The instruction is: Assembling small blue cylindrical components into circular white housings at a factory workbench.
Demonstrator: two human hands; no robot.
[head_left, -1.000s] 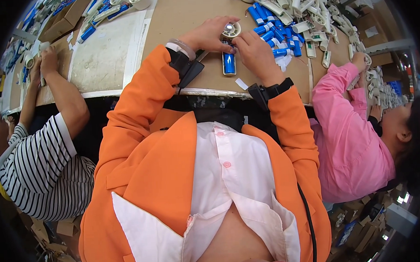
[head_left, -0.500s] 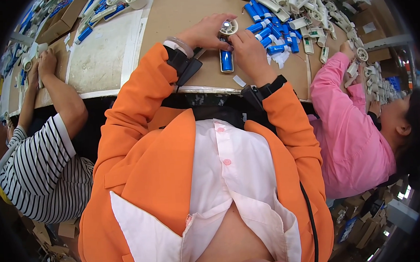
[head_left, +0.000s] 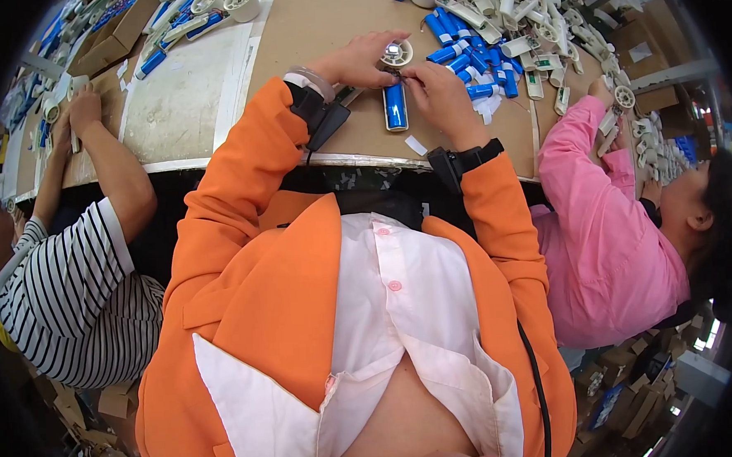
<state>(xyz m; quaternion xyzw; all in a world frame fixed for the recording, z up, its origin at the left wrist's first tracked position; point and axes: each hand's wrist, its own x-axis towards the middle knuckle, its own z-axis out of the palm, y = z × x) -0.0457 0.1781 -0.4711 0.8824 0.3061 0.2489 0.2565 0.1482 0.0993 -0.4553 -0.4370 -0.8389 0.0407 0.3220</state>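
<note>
A white plastic housing (head_left: 407, 52) with a round, spoked head lies upright before me on the brown table cover. In its handle sits a blue cylindrical battery (head_left: 394, 109), its lower length in plain sight. My left hand (head_left: 357, 61) holds the housing just below the round head, thumb and fingers closed around it. Close to the battery's upper end, the thumb and forefinger of my right hand (head_left: 442, 92) are pinched together. Dark, thin wire-like bits show there, but what exactly the fingertips grip is too small to make out.
Loose blue batteries (head_left: 456, 50) lie beyond my right hand, beside a heap of white housings (head_left: 529, 21). A paper scrap (head_left: 415, 146) rests near the table edge. Co-workers sit on both sides, in a striped shirt (head_left: 71, 285) and a pink one (head_left: 607, 249). A cardboard box (head_left: 112, 35) stands far left.
My right hand has shifted slightly right, and its fingers have closed to a pinch near the battery's top. More of the battery now shows. My left hand keeps its hold.
</note>
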